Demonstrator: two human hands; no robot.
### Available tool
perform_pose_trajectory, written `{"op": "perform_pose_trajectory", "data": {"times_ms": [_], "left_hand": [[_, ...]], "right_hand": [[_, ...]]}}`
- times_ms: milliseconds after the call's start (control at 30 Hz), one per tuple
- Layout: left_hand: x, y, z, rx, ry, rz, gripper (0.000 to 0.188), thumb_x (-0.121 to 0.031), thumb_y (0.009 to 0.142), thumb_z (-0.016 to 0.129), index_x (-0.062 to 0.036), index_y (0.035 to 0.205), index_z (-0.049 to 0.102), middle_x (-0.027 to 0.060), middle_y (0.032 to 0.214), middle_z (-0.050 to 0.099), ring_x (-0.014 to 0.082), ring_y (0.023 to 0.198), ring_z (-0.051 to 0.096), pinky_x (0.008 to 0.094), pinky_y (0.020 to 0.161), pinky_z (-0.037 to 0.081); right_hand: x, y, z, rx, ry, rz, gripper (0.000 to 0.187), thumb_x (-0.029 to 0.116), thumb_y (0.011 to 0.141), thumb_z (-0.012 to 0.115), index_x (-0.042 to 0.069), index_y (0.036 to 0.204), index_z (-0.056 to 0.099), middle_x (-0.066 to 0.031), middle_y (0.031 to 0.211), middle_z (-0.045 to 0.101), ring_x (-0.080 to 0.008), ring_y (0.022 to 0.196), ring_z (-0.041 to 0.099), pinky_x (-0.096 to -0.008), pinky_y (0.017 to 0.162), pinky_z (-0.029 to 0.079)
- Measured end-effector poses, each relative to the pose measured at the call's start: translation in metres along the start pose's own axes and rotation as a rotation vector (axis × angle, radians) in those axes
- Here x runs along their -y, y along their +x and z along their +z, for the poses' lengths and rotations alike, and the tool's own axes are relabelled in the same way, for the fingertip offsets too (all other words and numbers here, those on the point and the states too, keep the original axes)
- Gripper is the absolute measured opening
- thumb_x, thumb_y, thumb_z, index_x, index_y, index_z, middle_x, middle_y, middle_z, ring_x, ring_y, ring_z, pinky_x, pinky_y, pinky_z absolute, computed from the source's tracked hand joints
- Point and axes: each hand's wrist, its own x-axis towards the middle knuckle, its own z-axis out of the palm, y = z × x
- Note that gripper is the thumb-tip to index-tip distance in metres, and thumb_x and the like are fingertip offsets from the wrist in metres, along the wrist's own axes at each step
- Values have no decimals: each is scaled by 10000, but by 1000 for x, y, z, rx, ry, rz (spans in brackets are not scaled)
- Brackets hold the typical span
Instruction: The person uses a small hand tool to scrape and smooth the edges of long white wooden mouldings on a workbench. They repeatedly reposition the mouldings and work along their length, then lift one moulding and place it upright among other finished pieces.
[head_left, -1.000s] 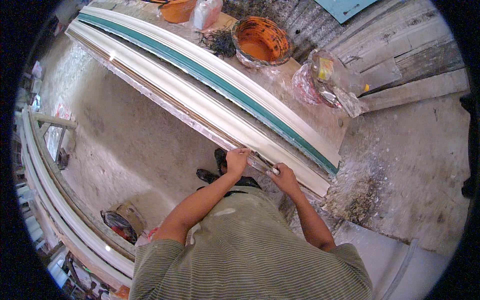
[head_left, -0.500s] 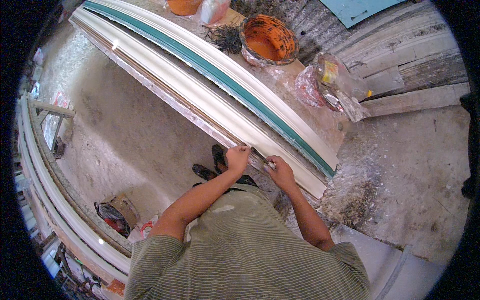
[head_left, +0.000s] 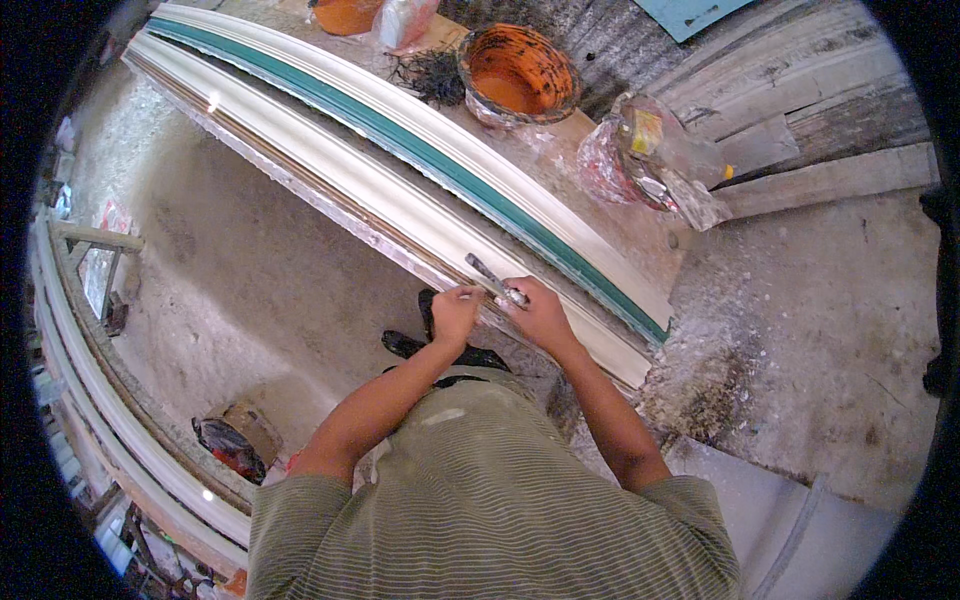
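A long white moulding (head_left: 330, 165) with a brown strip along its near side runs diagonally in front of me. My right hand (head_left: 540, 315) grips a narrow scraper (head_left: 486, 270) by its pale, smeared handle. Its dark blade points up and left over the moulding. Close beside it, at the moulding's near edge, my left hand (head_left: 456, 314) is closed with thumb and fingertips pressed together. Whatever those fingertips pinch, if anything, is too small to make out. Behind lies a second white moulding (head_left: 590, 250) with a green strip (head_left: 420, 145) along its near side.
An orange bucket (head_left: 520, 80) with a dark-stained rim stands beyond the mouldings. Right of it are a plastic-wrapped container (head_left: 612, 160) and a clear bottle (head_left: 680, 140). More long mouldings (head_left: 130, 430) curve along the left. A cardboard box (head_left: 250, 430) sits on the floor.
My right hand has moved left and slightly up, close to my left hand. The scraper's blade has swung up and left over the moulding. My left hand has shifted slightly left and down.
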Motion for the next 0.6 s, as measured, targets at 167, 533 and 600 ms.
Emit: {"op": "perform_pose_trajectory", "data": {"times_ms": [167,533,600], "left_hand": [[38,16,-119,-366,-207,8,209,-202,901,732,-43,1033,756,36,653,667,105,481,569,258,397,384],[308,-175,-470,-1000,-923,-252,527,-394,966,545,-208,1450,449,50,1469,485,337,1275,492,547,1013,453],[322,-191,-468,-1208,-1114,-382,590,-340,907,638,-198,1452,464,3,1424,548,314,1364,434,517,996,466]], "right_hand": [[-24,-32,-26,87,-17,-2,389,330,901,712,60,1178,681,-162,1135,675,-329,1051,659,-399,935,510],[-44,0,24,75,-51,-103,357,181,874,727,19,1188,680,-178,1049,687,-322,963,673,-375,874,521],[-16,34,49,38,-76,-143,351,179,877,720,19,1186,685,-197,1039,680,-344,955,669,-383,860,523]]}}
